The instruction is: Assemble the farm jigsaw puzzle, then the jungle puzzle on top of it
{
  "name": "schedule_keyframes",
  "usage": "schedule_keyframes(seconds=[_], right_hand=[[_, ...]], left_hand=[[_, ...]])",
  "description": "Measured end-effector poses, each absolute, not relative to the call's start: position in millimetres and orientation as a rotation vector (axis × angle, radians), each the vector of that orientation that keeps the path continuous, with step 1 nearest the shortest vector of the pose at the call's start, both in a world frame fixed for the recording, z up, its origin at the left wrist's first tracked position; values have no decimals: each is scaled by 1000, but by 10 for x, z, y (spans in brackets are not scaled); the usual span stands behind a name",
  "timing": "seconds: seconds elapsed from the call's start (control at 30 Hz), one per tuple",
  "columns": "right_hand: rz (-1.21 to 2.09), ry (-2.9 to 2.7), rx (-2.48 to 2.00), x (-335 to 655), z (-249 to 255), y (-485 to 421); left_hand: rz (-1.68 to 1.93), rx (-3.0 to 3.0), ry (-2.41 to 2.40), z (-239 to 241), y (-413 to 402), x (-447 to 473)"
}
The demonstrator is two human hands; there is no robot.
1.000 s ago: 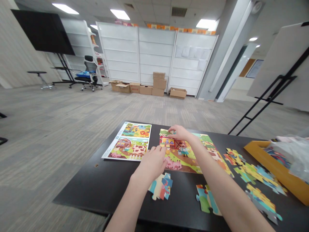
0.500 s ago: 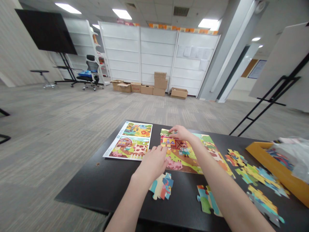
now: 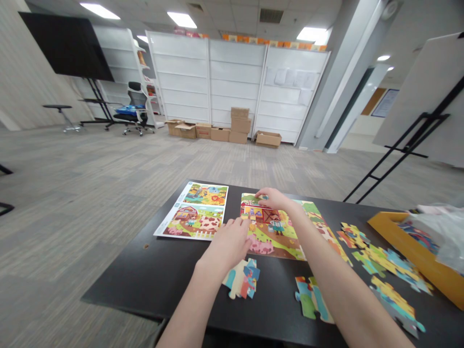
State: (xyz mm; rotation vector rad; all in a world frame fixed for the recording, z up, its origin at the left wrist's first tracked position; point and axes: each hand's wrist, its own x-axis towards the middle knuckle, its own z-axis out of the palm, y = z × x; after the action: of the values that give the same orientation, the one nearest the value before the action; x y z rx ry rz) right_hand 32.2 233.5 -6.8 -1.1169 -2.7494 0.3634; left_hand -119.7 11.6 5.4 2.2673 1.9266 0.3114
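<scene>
Farm puzzle, twelve o'clock on the desk: left grip unclenched at the nine-o'clock edge; right grip bent over eleven o'clock, pinch impossible to tell. Possible faults: buckling from uneven fingertip pressure; loose pieces, six o'clock, scattered by right forearm.

Can read no text, just tiny blurred print on the picture sheet to the left of the farm puzzle.
</scene>
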Motion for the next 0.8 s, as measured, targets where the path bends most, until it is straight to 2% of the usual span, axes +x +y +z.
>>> schedule_keyframes(seconds=[0.33,0.47,0.6,0.8], right_hand=[[406,-2758,-1071,264,-77,2298],[425,-2740,-1068,262,-106,2308],[431,-2727,-1075,257,-123,2309],[436,-2736,-1085,251,-118,2304]], left_hand=[[428,2085,1963,151,112,-1348],[468,1945,1816,283,2,-1511],[346,1906,1636,409,-173,-1591],[94,1853,1768,404,-227,-1495]])
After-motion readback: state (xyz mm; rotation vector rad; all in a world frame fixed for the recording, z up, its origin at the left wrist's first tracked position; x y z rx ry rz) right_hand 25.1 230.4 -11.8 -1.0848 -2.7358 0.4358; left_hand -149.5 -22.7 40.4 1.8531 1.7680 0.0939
